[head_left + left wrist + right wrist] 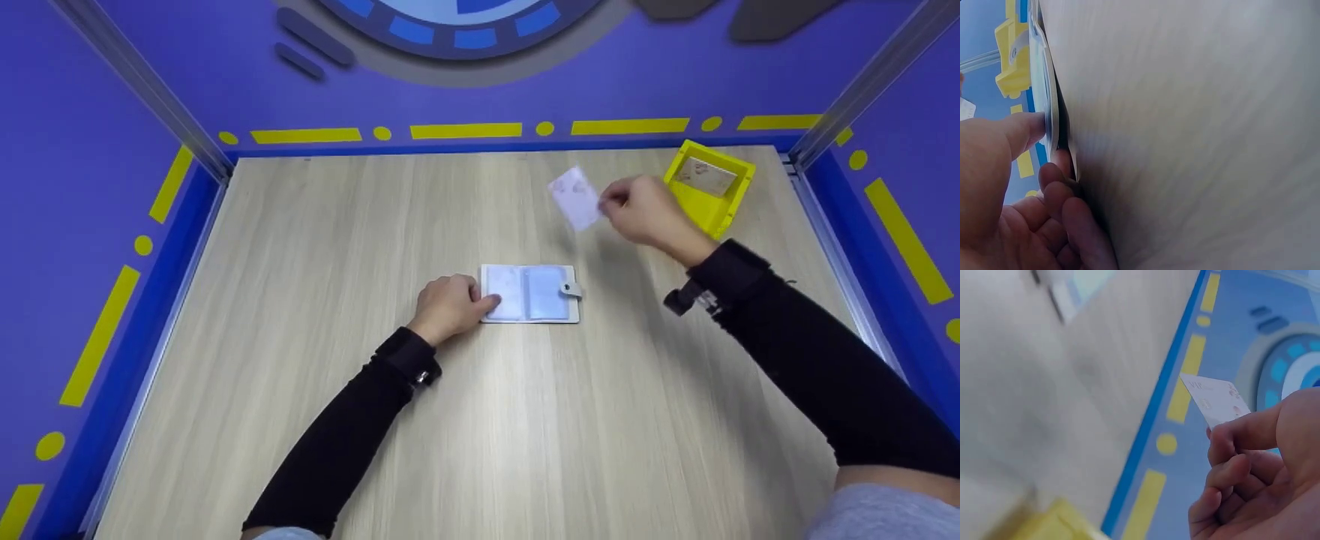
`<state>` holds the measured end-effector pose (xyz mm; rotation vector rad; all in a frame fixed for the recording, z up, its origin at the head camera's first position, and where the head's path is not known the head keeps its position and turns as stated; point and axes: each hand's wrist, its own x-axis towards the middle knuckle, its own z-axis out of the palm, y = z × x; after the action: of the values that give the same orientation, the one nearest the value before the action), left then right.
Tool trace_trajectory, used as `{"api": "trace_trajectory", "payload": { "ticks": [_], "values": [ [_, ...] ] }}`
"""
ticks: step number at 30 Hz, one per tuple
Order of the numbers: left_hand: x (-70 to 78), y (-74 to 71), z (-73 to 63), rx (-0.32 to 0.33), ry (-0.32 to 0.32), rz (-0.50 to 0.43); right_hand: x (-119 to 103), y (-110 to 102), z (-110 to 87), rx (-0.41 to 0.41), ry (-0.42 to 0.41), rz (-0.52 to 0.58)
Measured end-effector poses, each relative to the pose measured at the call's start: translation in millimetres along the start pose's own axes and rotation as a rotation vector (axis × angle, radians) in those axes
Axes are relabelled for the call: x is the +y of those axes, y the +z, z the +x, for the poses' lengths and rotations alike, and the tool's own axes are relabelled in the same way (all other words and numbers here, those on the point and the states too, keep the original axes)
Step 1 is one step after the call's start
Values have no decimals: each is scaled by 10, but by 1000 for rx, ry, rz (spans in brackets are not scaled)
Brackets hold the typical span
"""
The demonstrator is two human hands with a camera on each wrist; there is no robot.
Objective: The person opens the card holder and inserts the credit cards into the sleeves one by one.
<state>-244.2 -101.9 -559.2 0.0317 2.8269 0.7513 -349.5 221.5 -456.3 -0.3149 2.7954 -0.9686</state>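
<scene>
An open card holder (546, 294) with clear sleeves and a snap strap on its right edge lies mid-table. My left hand (448, 306) pinches its left edge, thumb on top; in the left wrist view the fingers (1060, 194) reach under that edge, which is lifted a little off the table. Above the table, up and right of the holder, my right hand (643, 211) pinches a white card (576, 199) by one edge. In the right wrist view the card (1216, 399) shows "VIP" lettering and small reddish marks.
A yellow box (701, 214) stands at the back right, just beyond my right hand, with another card (706, 177) inside. Blue walls with yellow dashes (465, 131) enclose the wooden table (337, 247) at the back and sides.
</scene>
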Motion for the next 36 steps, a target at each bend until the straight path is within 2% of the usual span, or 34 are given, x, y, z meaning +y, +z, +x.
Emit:
{"api": "trace_trajectory", "payload": {
  "ticks": [5, 9, 23, 36],
  "values": [
    [9, 1, 3, 0, -6, -4, -43, 348, -88, -173, 40, 32],
    [19, -1, 1, -9, -14, -7, -36, 542, -155, -246, 57, 33],
    [2, -2, -11, 5, 8, -12, -13, 758, -272, -307, 70, -14],
    [8, -5, -8, -7, -5, -3, 20, 804, -306, -354, 63, -55]
  ]
}}
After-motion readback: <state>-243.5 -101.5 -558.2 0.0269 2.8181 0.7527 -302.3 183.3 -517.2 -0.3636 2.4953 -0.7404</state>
